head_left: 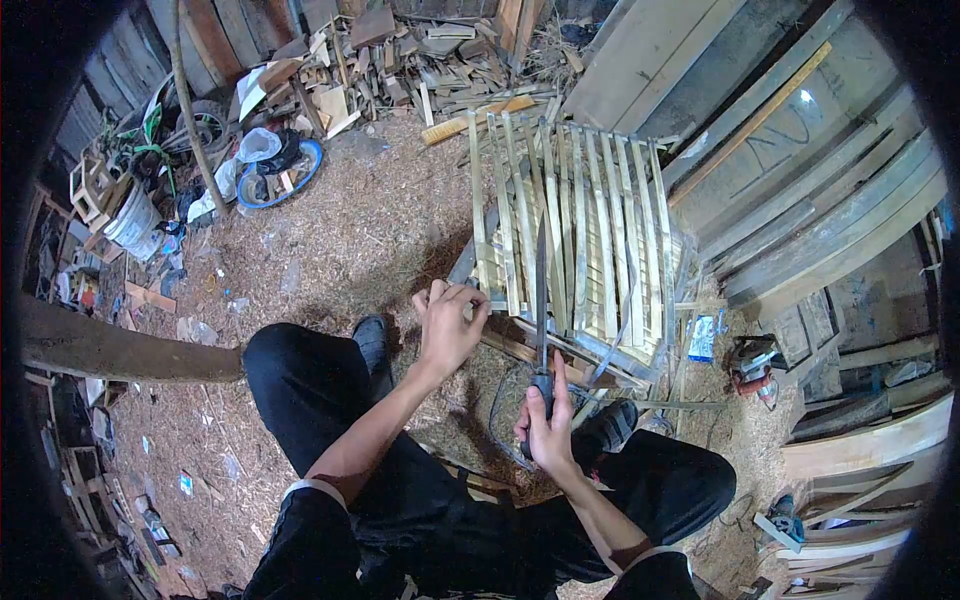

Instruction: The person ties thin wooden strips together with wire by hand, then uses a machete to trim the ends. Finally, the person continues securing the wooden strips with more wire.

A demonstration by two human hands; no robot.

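My right hand (548,425) is wrapped round the black handle of a long, narrow metal blade (542,300). It points away from me and tapers to a tip over the wooden slats. My left hand (450,320) is closed, with fingers curled and thumb tucked in, beside the near left end of the slats; what its fingers hold, if anything, I cannot tell. Several pale wooden slats (607,220) lie side by side across a low stack in front of me. A wooden board (520,345) runs along the near edge, between my two hands.
Scrap wood (370,60) is heaped at the back. On the left are a blue basin (315,160), a white bucket (135,225) and a thick post (130,345). At right stand a red power tool (755,375), a blue packet (703,338) and stacked planks (870,440).
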